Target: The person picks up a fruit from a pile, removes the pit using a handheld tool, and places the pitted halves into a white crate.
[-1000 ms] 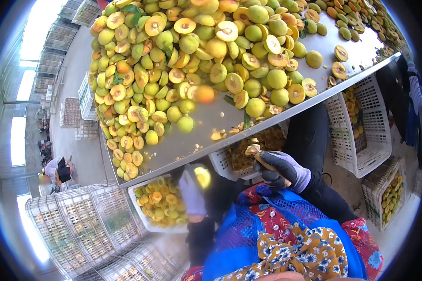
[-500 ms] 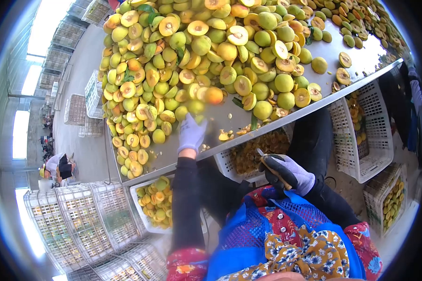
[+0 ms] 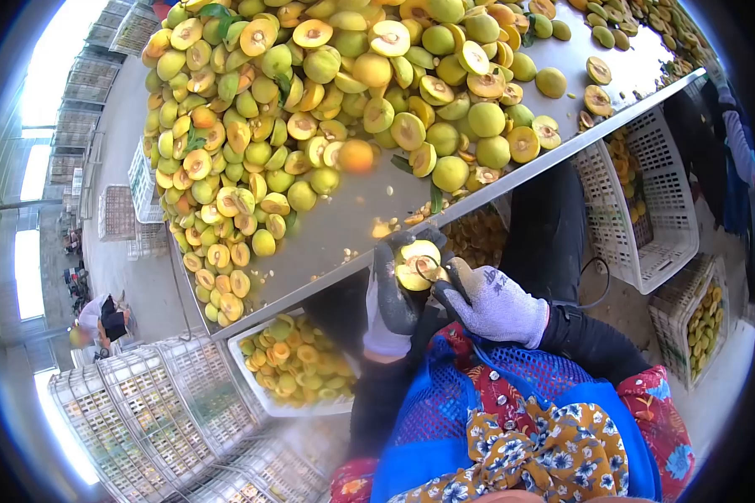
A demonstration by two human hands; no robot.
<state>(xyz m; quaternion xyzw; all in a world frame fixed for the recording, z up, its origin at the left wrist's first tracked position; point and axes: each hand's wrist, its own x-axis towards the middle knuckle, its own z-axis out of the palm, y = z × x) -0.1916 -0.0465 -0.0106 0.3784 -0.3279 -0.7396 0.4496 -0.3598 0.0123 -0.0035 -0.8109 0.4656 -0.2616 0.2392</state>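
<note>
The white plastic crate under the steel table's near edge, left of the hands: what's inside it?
The white plastic crate holds yellow-orange halved fruit, cut faces mostly up. The steel table and the dark sleeve cover its far and right parts.

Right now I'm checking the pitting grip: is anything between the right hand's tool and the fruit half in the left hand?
Nothing visible: the left hand holds the fruit half cut face up, and the right hand has its tool at the pit.

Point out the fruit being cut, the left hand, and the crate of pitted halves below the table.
fruit half (image 3: pixel 417 264), head view, cut face.
left hand (image 3: pixel 392 298), head view, glove palm.
crate (image 3: pixel 264 401), head view, white rim.
</note>
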